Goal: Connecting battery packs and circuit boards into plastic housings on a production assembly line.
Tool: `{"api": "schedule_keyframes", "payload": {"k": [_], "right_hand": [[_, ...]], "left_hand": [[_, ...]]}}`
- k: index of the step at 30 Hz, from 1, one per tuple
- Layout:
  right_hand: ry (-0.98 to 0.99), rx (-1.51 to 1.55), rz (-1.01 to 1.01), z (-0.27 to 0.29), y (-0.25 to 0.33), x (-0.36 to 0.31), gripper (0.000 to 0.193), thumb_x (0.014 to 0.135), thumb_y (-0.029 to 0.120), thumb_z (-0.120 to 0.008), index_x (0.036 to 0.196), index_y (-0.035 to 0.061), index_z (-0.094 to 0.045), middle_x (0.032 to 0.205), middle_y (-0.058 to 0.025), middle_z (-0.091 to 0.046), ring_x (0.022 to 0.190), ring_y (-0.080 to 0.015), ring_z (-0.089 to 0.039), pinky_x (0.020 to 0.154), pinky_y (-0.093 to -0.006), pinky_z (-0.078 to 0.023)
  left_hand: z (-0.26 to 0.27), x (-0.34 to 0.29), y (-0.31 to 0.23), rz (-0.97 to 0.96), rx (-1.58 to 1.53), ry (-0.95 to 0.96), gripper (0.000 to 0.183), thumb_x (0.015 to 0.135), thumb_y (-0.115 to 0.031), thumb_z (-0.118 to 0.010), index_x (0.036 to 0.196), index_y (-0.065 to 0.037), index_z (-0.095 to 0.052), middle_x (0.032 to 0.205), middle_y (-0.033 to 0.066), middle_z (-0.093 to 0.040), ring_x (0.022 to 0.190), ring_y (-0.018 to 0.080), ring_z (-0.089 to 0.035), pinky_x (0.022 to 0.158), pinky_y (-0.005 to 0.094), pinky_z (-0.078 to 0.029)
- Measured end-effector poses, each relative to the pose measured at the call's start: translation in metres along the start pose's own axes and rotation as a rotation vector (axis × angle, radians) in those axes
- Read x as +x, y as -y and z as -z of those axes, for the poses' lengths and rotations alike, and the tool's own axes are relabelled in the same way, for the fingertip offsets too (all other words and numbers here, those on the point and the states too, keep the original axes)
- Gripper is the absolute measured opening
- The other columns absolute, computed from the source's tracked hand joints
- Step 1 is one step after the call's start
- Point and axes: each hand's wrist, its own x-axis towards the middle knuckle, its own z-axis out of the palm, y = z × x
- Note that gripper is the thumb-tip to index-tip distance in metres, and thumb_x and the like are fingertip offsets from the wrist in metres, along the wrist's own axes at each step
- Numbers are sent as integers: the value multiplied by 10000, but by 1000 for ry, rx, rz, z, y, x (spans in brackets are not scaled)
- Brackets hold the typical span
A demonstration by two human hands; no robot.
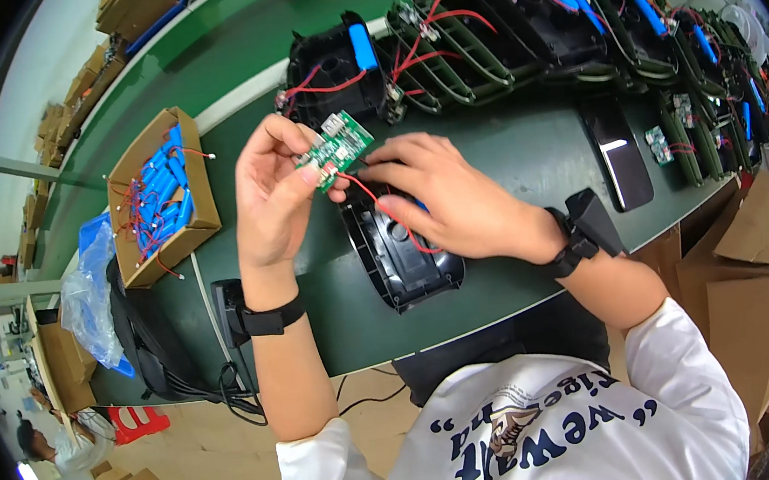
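Raised in my left hand point(272, 191) is a small green circuit board point(340, 151), pinched by its edge between thumb and fingers. A red wire point(366, 190) runs from the board down to a black plastic housing point(403, 261) on the table. Bent over the far end of that housing is my right hand point(454, 190), its thumb and fingers closed around the edge. A bit of blue shows beneath the right palm; the rest there is hidden.
A cardboard box point(202, 198) of blue battery cells with red wires stands on the left. Several dark housings with blue cells point(364, 47) line the far side. A phone point(617, 155) lies to the right. Below right is an open carton point(737, 297); a person point(60, 447) is far left.
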Motion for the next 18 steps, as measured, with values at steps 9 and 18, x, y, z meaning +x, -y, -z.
{"api": "schedule_keyframes", "payload": {"k": [9,18], "right_hand": [[7,28,-15,-2,-6,1,220,947,176,-635,1095,39,-725,1089,-114,-665,1162,-300,-568,1061,-432,-385],[-83,603,-164,7,5,3,237,845,50,-639,1077,32,-596,927,-91,-673,926,-295,-661,984,-406,-446]], "left_hand": [[0,-2,1,8,27,-31,236,869,-92,-697,981,-61,-491,978,104,-629,799,165,-676,661,282,-585],[-2,-2,0,-39,103,-102,243,873,-102,-686,1003,-66,-484,993,92,-609,825,153,-639,667,276,-536]]}}
